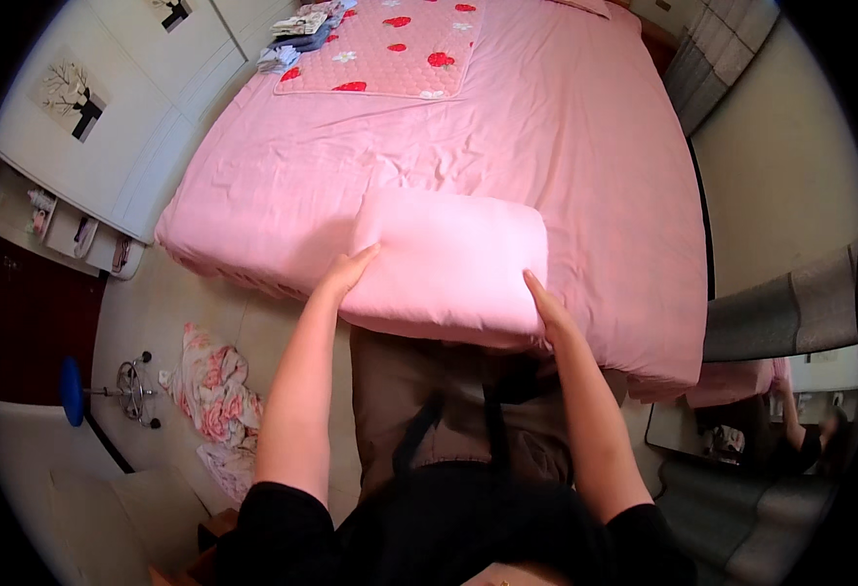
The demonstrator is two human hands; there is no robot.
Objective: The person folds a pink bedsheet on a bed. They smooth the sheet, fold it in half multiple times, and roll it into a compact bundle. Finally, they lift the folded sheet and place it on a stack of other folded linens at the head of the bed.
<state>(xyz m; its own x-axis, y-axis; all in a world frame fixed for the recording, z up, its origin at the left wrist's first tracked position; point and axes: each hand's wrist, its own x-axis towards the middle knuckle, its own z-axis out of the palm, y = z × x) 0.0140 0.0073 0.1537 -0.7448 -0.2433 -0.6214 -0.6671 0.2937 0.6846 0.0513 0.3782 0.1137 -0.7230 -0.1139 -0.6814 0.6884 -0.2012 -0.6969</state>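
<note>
A plump pink pillow (449,256) is held in front of my body, over the near edge of the bed (585,186) with its pink sheet. At the pillow's left side my left hand (351,272) grips it, the thumb lying on top and the other fingers hidden beneath. My right hand (546,305) clasps the right side the same way, thumb on the upper face. Whether the pillow's far end rests on the mattress I cannot tell.
A strawberry-patterned mat (390,59) lies on the bed's far left, folded clothes (302,34) beside it. Crumpled floral bedding (214,381) lies on the floor near a blue-seated stool (73,391). White wardrobes (126,59) stand left; a mirror (751,420) is at right.
</note>
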